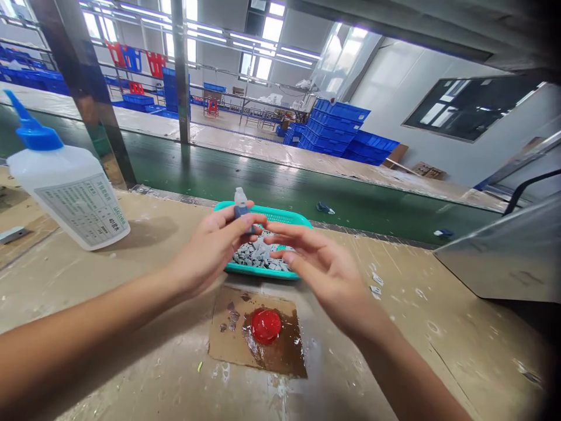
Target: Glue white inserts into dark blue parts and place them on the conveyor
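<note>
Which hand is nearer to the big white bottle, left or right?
Left. The left hand, pinching a small bottle, is right of the white bottle, apart from it; the right hand is farther, past the left hand.

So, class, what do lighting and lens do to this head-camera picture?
Head view: the windows glare white; the wide lens bends the green conveyor belt and steel posts; the white plastic bottle throws a soft shadow on the workbench; the right edge darkens.
</note>
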Motion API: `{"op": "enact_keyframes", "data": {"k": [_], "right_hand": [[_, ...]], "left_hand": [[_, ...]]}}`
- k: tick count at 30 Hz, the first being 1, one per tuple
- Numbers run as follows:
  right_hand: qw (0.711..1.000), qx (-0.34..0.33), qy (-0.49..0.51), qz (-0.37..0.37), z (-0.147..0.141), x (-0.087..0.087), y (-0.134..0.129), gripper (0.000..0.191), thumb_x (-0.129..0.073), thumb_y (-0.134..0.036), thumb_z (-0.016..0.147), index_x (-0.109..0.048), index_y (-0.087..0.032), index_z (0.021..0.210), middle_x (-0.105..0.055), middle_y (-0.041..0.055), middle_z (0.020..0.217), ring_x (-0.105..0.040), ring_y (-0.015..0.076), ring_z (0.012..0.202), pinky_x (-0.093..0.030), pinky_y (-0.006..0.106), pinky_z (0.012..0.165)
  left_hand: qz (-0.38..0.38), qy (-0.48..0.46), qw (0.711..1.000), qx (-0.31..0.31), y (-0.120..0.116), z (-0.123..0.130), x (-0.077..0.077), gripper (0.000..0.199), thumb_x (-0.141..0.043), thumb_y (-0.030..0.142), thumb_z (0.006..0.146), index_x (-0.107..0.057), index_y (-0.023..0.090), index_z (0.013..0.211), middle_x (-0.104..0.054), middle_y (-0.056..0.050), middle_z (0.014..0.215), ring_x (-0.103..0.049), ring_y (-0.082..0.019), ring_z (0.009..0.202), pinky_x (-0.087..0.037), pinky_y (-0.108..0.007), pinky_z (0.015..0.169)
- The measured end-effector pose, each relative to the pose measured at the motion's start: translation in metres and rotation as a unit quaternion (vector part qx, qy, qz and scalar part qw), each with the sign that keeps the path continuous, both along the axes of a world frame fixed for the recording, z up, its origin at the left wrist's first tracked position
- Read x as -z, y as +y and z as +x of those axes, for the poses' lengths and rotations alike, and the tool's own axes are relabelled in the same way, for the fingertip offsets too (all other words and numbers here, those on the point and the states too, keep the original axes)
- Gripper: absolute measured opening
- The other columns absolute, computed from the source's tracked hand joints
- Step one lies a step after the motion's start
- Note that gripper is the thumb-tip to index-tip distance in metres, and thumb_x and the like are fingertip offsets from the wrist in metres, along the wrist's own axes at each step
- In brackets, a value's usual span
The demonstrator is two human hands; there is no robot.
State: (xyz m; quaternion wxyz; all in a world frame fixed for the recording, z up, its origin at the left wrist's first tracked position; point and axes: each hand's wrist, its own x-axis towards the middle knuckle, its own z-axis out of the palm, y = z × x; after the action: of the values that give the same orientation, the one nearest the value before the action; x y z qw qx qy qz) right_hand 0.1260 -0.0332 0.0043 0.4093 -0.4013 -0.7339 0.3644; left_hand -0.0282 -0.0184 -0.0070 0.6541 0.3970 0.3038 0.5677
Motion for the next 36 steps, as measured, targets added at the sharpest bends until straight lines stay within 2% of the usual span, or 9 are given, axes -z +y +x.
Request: {"op": "enact_keyframes", "data": {"k": [2, 4, 8, 13, 19, 24, 28, 31, 36], "right_hand": [[0.999, 0.037, -0.036, 0.016, 0.009, 0.0, 0.018, 0.022, -0.043, -0.011, 0.079, -0.058, -0.016, 0.095, -0.064, 0.0058, 0.092, -0.06, 0.0151, 0.082, -0.05, 0.029, 0.072], [0.984, 0.054, -0.161, 0.057, 0.015, 0.005, 0.033, 0.019, -0.044, -0.01, 0.079, -0.061, -0.014, 0.088, -0.065, 0.0051, 0.083, -0.059, 0.0148, 0.075, -0.048, 0.029, 0.068], [0.902, 0.001, -0.414, 0.123, 0.011, 0.019, 0.052, 0.02, -0.05, -0.008, 0.077, -0.064, -0.013, 0.09, -0.063, 0.007, 0.085, -0.056, 0.017, 0.077, -0.043, 0.027, 0.067], [0.868, -0.058, -0.478, 0.123, -0.004, 0.024, 0.062, 0.017, -0.053, -0.004, 0.074, -0.067, -0.014, 0.075, -0.059, 0.0072, 0.074, -0.054, 0.0193, 0.074, -0.038, 0.027, 0.065], [0.86, -0.026, -0.492, 0.132, 0.006, 0.022, 0.065, 0.018, -0.044, -0.004, 0.079, -0.06, -0.012, 0.077, -0.054, 0.0104, 0.087, -0.051, 0.0176, 0.078, -0.037, 0.025, 0.066], [0.858, -0.054, -0.496, 0.118, 0.012, 0.024, 0.072, 0.022, -0.042, 0.001, 0.075, -0.059, -0.013, 0.075, -0.056, 0.0055, 0.07, -0.051, 0.016, 0.068, -0.036, 0.023, 0.058], [0.864, -0.065, -0.486, 0.116, 0.017, 0.025, 0.071, 0.03, -0.04, 0.001, 0.076, -0.061, -0.011, 0.093, -0.057, 0.0106, 0.081, -0.053, 0.0194, 0.077, -0.039, 0.027, 0.066], [0.872, -0.055, -0.472, 0.123, 0.034, 0.02, 0.064, 0.031, -0.037, -0.001, 0.079, -0.062, -0.013, 0.093, -0.054, 0.0114, 0.085, -0.052, 0.0189, 0.077, -0.041, 0.027, 0.067], [0.951, -0.022, -0.297, 0.077, 0.072, 0.003, 0.044, 0.016, -0.039, -0.014, 0.084, -0.054, -0.017, 0.083, -0.052, 0.0044, 0.08, -0.049, 0.0134, 0.069, -0.042, 0.024, 0.061]], "left_hand": [[-0.008, -0.009, 1.0, -0.01, 0.011, -0.008, -0.003, 0.016, -0.048, 0.019, 0.082, -0.055, 0.01, 0.093, -0.061, -0.007, 0.086, -0.054, -0.008, 0.069, -0.044, -0.022, 0.067], [-0.037, -0.018, 0.999, -0.024, 0.021, -0.016, -0.004, 0.019, -0.044, 0.019, 0.084, -0.055, 0.006, 0.091, -0.06, -0.009, 0.083, -0.052, -0.007, 0.064, -0.043, -0.019, 0.06], [-0.09, -0.057, 0.994, 0.003, 0.039, -0.028, -0.001, 0.022, -0.04, 0.016, 0.086, -0.057, 0.001, 0.089, -0.054, -0.005, 0.07, -0.045, -0.003, 0.054, -0.039, -0.012, 0.048], [-0.072, 0.001, 0.997, 0.008, 0.051, -0.04, 0.009, 0.016, -0.046, 0.013, 0.082, -0.059, 0.004, 0.079, -0.058, -0.007, 0.078, -0.05, -0.003, 0.057, -0.04, -0.01, 0.048], [0.041, 0.153, 0.987, -0.032, 0.068, -0.05, 0.021, 0.022, -0.041, 0.022, 0.084, -0.058, 0.008, 0.087, -0.06, -0.009, 0.092, -0.057, -0.01, 0.078, -0.044, -0.018, 0.067], [0.132, 0.406, 0.893, -0.143, 0.124, -0.054, 0.023, 0.035, -0.023, 0.025, 0.089, -0.052, 0.007, 0.096, -0.059, -0.011, 0.096, -0.056, -0.012, 0.082, -0.044, -0.025, 0.076], [0.122, 0.558, 0.806, -0.152, 0.171, -0.064, 0.023, 0.025, -0.041, 0.029, 0.085, -0.054, 0.01, 0.094, -0.057, -0.007, 0.097, -0.055, -0.016, 0.088, -0.044, -0.035, 0.079], [0.113, 0.666, 0.726, -0.131, 0.186, -0.067, 0.025, 0.026, -0.051, 0.029, 0.081, -0.054, 0.012, 0.099, -0.055, -0.008, 0.104, -0.052, -0.018, 0.095, -0.043, -0.04, 0.083], [0.136, 0.749, 0.638, -0.113, 0.204, -0.029, 0.021, 0.035, -0.05, 0.028, 0.081, -0.047, 0.014, 0.114, -0.045, -0.01, 0.12, -0.045, -0.024, 0.108, -0.038, -0.047, 0.089]]}}
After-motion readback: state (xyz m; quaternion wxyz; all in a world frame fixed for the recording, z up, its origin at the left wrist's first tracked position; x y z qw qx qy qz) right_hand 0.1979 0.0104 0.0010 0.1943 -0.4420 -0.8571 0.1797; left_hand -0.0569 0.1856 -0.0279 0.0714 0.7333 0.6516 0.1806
